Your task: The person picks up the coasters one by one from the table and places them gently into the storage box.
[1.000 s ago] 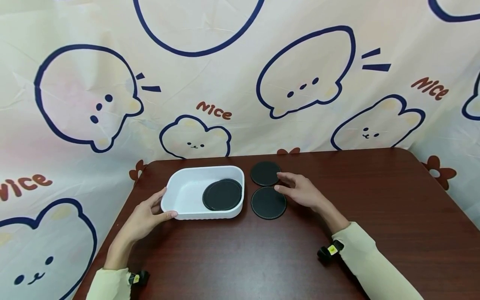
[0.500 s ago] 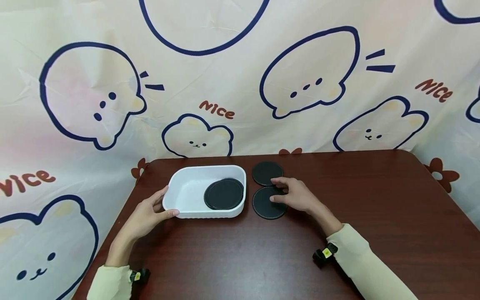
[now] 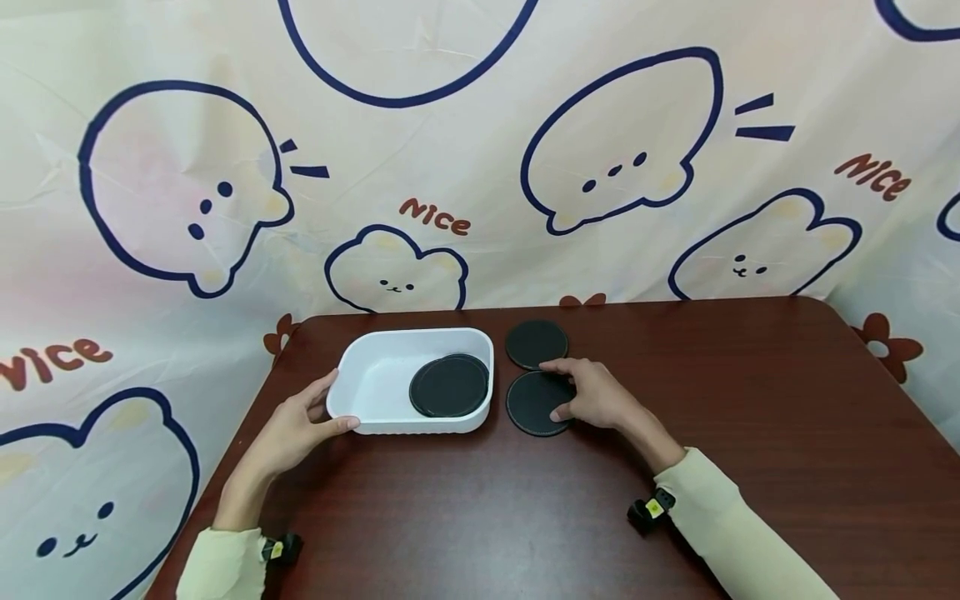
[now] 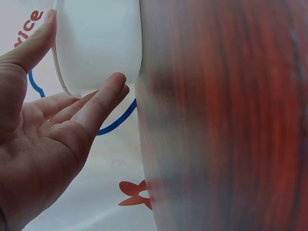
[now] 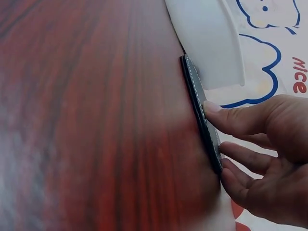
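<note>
A white plastic bin stands at the back left of the table, with overlapping black coasters at its right end. My left hand holds the bin's left end, thumb at the near corner and fingers along the side. Beside the bin, my right hand grips a round black coaster with pale edge stitching, thumb and fingers spread across its right edge. In the right wrist view that coaster lies low at the tabletop, the thumb on its rim. Just behind it lies another black coaster.
The dark brown wooden table reaches back to a pale cloth printed with cartoon outlines. A small black device sits at each pale sleeve.
My right hand has come left and slightly nearer, from beside the two coasters onto the near one, its thumb now at the rim. My left hand stays on the bin.
</note>
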### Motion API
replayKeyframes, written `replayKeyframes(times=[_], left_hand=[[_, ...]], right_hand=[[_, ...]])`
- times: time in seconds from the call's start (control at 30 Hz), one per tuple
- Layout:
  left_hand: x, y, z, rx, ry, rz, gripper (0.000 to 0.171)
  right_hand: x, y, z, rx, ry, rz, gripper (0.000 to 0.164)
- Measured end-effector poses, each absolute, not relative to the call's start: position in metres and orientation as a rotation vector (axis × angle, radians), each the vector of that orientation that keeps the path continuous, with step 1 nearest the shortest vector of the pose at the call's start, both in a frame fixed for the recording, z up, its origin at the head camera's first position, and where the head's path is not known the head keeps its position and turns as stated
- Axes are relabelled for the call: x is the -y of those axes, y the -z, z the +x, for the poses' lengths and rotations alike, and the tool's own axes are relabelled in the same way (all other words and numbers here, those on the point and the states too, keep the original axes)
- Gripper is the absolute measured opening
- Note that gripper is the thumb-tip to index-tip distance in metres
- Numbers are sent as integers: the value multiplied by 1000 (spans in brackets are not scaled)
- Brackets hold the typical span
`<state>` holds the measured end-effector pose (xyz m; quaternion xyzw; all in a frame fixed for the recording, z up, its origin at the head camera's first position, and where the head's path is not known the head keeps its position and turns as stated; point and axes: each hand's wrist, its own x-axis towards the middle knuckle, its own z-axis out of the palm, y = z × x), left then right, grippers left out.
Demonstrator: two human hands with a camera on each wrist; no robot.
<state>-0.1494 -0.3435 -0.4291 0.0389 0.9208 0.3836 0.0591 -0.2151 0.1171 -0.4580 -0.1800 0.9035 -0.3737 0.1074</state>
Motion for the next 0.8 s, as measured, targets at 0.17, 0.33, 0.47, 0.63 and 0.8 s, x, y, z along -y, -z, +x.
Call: replayKeyframes(times=[0.17,0.33,0.47,0.63,0.8], left_hand=[[344,430,-150,-2785,-1169,110,103],[344,429,-150,-2786,-1160,102,104],[344,429,-150,-2787,-1159,114,103],[345,430,-151,-2791,-1163,130,103],[345,431,-151,-2793,-1163,127,103]], right_hand=[[-122,457,-215,-2609,1215,-495,72],[-129,455,-214,-2462,1422,-422,68],[-128,456,-214,-2467,1405,-415,70],[-123,454,-212,-2578,1212,-426,76],[-120,454,-210,-2670,1078,-508,75]])
